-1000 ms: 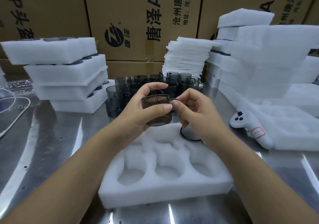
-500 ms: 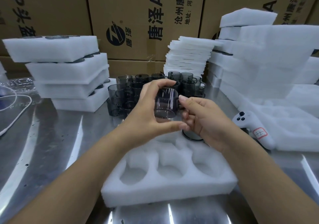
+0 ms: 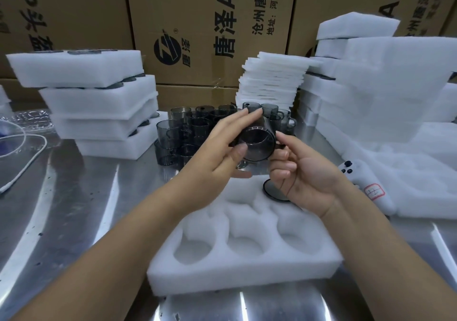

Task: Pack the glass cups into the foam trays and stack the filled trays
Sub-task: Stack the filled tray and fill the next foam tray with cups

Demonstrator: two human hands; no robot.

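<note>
We hold a smoky glass cup (image 3: 258,145) tipped on its side above the far edge of the foam tray (image 3: 247,268); our left hand (image 3: 217,152) clasps its body between fingers and thumb; our right hand (image 3: 304,175), fingers curled, pinches its other side. Loose cups (image 3: 188,128) stand beyond the tray.

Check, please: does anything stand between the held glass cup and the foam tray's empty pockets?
Nothing visible: left hand and right hand hold the glass cup over the foam tray, whose three front pockets are open.
</note>
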